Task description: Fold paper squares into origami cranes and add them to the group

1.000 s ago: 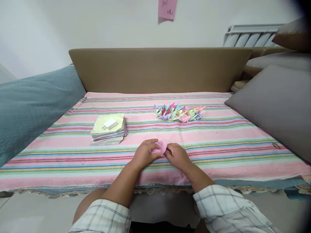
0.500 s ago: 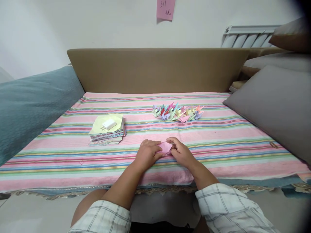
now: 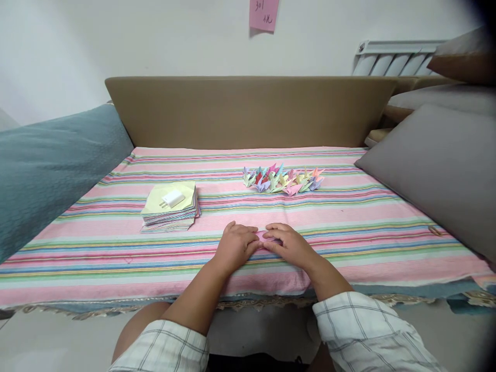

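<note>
A folded piece of pink paper (image 3: 262, 235) lies low over the striped cloth, mostly covered by my fingers. My left hand (image 3: 237, 246) grips its left side between thumb and fingers. From the other side my right hand (image 3: 289, 244) closes on the paper, thumb in front and fingers over the top. The two thumbs almost meet at the paper's front edge. Beyond the hands sits a cluster of folded paper cranes (image 3: 282, 180) in many colours. To the left is a stack of square paper sheets (image 3: 170, 209) with a white plug adapter (image 3: 173, 198) on top.
The striped cloth (image 3: 96, 243) covers the seat, with a brown backrest (image 3: 248, 111) behind. A teal cushion (image 3: 58, 160) bounds the left and grey pillows (image 3: 437, 170) the right. A small brown loop (image 3: 434, 231) lies near the right edge. A pink note (image 3: 263, 15) hangs on the wall.
My right hand has shifted left over the pink paper, covering most of it. The left hand stays nearly in place.
</note>
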The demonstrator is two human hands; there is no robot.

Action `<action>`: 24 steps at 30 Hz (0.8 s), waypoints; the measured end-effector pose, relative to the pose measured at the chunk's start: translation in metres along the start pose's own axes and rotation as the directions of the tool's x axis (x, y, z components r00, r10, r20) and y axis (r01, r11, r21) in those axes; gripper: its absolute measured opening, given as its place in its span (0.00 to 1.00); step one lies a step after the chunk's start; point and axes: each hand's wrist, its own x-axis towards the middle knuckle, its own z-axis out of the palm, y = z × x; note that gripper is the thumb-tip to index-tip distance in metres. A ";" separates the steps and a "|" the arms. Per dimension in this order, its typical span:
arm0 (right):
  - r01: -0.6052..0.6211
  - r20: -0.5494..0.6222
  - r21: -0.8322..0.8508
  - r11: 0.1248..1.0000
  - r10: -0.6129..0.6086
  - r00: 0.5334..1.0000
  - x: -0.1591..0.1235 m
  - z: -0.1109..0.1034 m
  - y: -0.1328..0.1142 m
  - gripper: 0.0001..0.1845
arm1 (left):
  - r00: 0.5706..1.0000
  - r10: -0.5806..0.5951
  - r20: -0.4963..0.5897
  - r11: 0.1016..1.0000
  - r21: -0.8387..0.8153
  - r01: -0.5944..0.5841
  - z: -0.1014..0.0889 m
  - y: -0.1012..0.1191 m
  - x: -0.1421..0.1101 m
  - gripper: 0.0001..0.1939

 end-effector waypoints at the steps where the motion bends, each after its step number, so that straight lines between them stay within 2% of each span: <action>1: 0.005 0.004 0.006 1.000 -0.005 1.000 0.000 0.000 0.000 0.14 | 1.000 -0.010 0.000 1.000 -0.007 0.010 0.000 0.000 0.000 0.09; 6: -0.023 -0.009 -0.012 1.000 0.023 1.000 0.003 0.005 -0.001 0.13 | 0.998 -0.069 0.006 0.996 -0.057 0.070 0.002 -0.002 0.000 0.14; 12: -0.049 -0.044 0.008 0.999 0.050 0.998 0.004 0.011 -0.002 0.10 | 0.994 -0.103 0.036 0.991 -0.082 0.105 0.002 -0.007 0.000 0.15; 17: -0.066 -0.023 0.096 0.993 0.069 0.997 0.004 0.007 -0.001 0.09 | 0.995 -0.086 0.041 0.993 -0.078 0.089 0.001 -0.010 -0.001 0.13; 20: -0.065 0.023 0.077 0.995 0.063 0.998 0.004 0.007 -0.001 0.10 | 0.995 -0.083 0.050 0.994 -0.072 0.086 -0.001 -0.009 -0.002 0.07; 24: -0.079 0.021 0.058 0.995 0.077 0.997 0.005 0.008 -0.002 0.09 | 0.995 -0.088 0.051 0.994 -0.055 0.091 -0.003 -0.009 -0.002 0.03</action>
